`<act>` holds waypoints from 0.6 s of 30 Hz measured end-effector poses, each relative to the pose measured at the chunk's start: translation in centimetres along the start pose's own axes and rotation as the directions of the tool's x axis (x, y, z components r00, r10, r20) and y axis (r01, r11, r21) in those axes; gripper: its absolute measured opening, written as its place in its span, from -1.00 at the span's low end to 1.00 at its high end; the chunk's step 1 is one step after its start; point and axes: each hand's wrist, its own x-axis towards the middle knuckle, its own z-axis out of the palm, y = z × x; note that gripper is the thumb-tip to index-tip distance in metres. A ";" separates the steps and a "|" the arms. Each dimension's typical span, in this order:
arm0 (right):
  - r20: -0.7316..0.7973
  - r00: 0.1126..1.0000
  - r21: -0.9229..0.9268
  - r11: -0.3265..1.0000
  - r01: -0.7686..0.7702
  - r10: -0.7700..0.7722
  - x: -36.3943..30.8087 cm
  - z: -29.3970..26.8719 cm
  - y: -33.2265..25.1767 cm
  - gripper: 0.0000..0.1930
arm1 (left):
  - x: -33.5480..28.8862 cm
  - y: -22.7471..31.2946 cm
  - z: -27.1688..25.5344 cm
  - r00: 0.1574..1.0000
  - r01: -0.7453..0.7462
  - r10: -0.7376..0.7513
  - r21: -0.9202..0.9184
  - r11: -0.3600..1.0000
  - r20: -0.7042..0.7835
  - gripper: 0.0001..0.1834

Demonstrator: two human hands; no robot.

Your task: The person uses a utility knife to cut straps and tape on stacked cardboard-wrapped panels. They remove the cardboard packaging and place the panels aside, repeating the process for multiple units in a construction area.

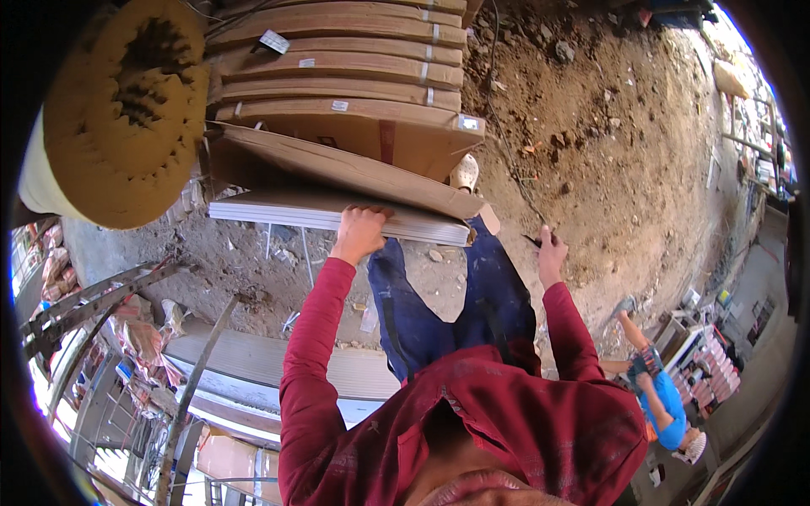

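Observation:
My left hand (363,230) is closed over the near edge of a stack of thin white panels (278,216), fingers on top. The stack lies in an opened cardboard box (337,162), whose brown flap is raised behind it. The box's right end sits close to my legs. Off to the right of the box, over the dirt, my right hand (552,253) is closed with the index finger forward. A small dark object (532,241) sticks out on its left side; its kind is too small to tell.
Several long flat cartons (337,63) stand in a row beyond the box. A large round tan column (126,110) rises at left. Metal bars (110,299) and long panels (253,363) are at lower left. A person in a blue shirt (666,413) is at lower right, near stacked goods.

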 end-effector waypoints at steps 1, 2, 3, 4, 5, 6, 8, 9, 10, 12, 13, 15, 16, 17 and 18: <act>0.076 0.976 0.240 0.946 -0.217 0.204 0.4 0.5 0.0 -0.61 | 0.1 0.0 0.2 1.000 -0.006 0.006 -0.003 1.000 -0.016 -0.50; 0.085 0.955 0.339 0.893 -0.297 0.285 0.3 2.2 -2.5 -0.64 | 0.0 -0.5 0.7 0.999 0.034 -0.034 0.027 0.999 0.018 -0.50; 0.183 0.963 0.385 0.888 -0.253 0.196 0.7 3.4 -5.2 -0.65 | 0.1 -0.7 0.6 0.999 0.031 -0.032 0.031 0.999 0.011 -0.50; 0.272 0.957 0.430 0.877 -0.216 0.102 1.3 4.8 -8.0 -0.67 | 0.2 -0.8 0.5 1.000 0.027 -0.027 0.030 0.999 0.007 -0.50; 0.293 0.956 0.370 0.921 -0.123 0.010 2.3 6.3 -11.0 -0.69 | 0.4 -0.7 0.3 1.000 0.019 -0.019 0.031 0.999 0.002 -0.50; 0.318 0.944 0.315 0.949 -0.022 -0.084 3.5 8.2 -14.5 -0.71 | 0.9 -0.3 -0.6 0.998 0.030 -0.033 0.059 0.998 0.048 -0.50; 0.346 0.903 0.339 0.931 0.133 -0.255 4.0 12.8 -22.3 -0.69 | 1.4 -0.2 -1.0 1.000 0.021 -0.021 0.045 0.999 0.009 -0.50; 0.450 0.843 0.329 0.932 0.149 -0.294 4.6 14.6 -25.9 -0.70 | 1.9 -0.1 -0.9 1.000 0.004 -0.004 0.036 0.999 -0.009 -0.50; 0.551 0.769 0.320 0.933 0.166 -0.325 4.4 16.3 -29.0 -0.70 | 2.1 -0.2 -0.5 0.999 0.011 -0.010 0.035 0.999 -0.042 -0.50; 0.510 0.716 0.610 0.787 0.090 -0.477 0.0 19.5 -33.9 -0.65 | 2.6 -0.2 -0.9 0.999 0.020 -0.017 0.068 0.997 -0.045 -0.50; 0.422 0.697 0.567 0.769 0.295 -0.579 -1.6 20.3 -34.1 -0.64 | 2.7 -0.4 -1.1 0.999 0.014 -0.010 0.081 0.997 -0.043 -0.50; 0.272 0.597 0.373 0.655 0.657 -0.755 -4.1 19.7 -32.5 -0.57 | 3.5 0.6 -2.8 0.998 0.034 -0.030 0.073 0.997 -0.048 -0.64; 0.248 0.502 0.327 0.559 0.762 -0.829 -5.7 18.8 -30.6 -0.62 | 3.6 0.1 -2.3 0.999 0.048 -0.047 0.053 0.997 -0.019 -0.63; 0.228 0.385 0.283 0.439 0.853 -0.894 -7.8 17.5 -28.6 -0.67 | 4.0 -0.7 -1.6 0.998 0.067 -0.067 0.039 0.997 -0.001 -0.61; 0.436 0.443 0.282 0.586 0.759 -0.783 -10.5 15.4 -27.3 -0.80 | 3.9 -1.8 -0.8 0.996 0.081 -0.079 0.043 0.996 -0.047 -0.60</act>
